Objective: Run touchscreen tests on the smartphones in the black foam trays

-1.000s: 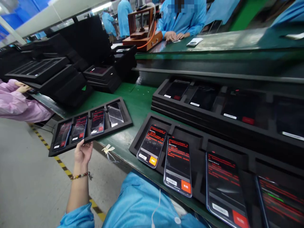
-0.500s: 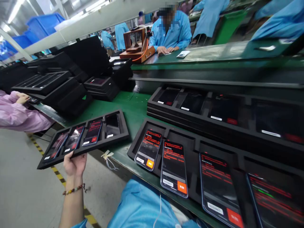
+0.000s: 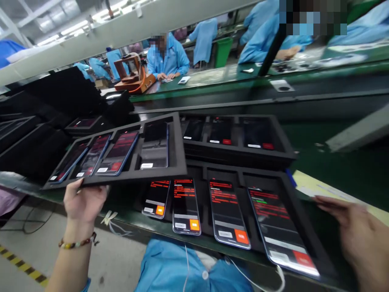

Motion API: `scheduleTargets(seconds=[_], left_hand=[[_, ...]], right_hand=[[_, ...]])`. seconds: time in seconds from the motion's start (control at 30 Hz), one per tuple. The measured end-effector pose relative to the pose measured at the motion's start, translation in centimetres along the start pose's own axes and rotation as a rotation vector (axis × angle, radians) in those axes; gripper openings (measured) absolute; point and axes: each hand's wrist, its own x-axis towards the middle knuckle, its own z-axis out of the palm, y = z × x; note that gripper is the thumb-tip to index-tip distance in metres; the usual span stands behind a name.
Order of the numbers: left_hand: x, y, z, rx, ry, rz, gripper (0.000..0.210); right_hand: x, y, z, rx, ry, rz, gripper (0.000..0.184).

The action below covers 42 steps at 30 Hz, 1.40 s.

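Observation:
My left hand [image 3: 83, 200] grips the lower edge of a black foam tray [image 3: 154, 174] from beneath, thumb on the front. Tilted in its slots lie several phones, among them one with a dark screen [image 3: 154, 146]. This raised tray overlaps a second foam tray [image 3: 291, 194] on the bench, which holds several phones [image 3: 229, 213] with red text and orange or red squares on screen. At the right, my right hand [image 3: 361, 231] is open with fingers stretched out, beside the second tray and over the edge of a yellow sheet [image 3: 316, 186]; it is slightly blurred.
Behind the front tray stands a stack of foam trays [image 3: 237, 152] with phones on top. More black trays [image 3: 30, 142] are piled at left. A grey bar [image 3: 358, 125] juts in at right. Across the bench a person in blue [image 3: 170, 56] works near a wooden fixture [image 3: 133, 77].
The held tray has risen and moved right, now in front of the stacked trays. My view has turned right. My right hand has come into view.

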Motion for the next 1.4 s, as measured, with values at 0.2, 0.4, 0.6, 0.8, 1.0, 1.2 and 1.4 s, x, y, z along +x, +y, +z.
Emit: scheduleTargets(seconds=[0.2,0.4,0.6,0.8,1.0,1.2,1.4], left_hand=[[0.9,-8.1,13.7,-0.003,-0.242,-0.355,0.025],[0.2,-16.4,23.7,0.027,-0.440,-0.520,0.022],[0.3,-20.4,27.6,0.101,-0.459,-0.588,0.017],[0.5,-18.7,26.5,0.306,-0.556,-0.606,0.036],[0.1,-12.9,20.7,0.760,-0.831,-0.376,0.037],[0.9,-8.0,11.4,1.268,-0.678,0.239,0.059],[4.0,-9.2,4.0,1.366,-0.436,0.303,0.071]], right_hand=[[0.0,1.8,1.4,0.394,0.154,0.363,0.080],[-0.5,0.9,0.9,0.359,0.133,0.323,0.076],[-0.7,0.4,0.9,0.359,0.157,0.300,0.073],[-0.7,0.0,0.7,0.356,0.133,0.287,0.067],[-3.3,-2.4,-0.8,0.490,-0.101,0.251,0.052],[-7.3,-6.1,-2.7,0.440,-0.401,0.295,0.084],[-7.1,-7.0,-2.7,0.349,-0.428,0.313,0.083]])
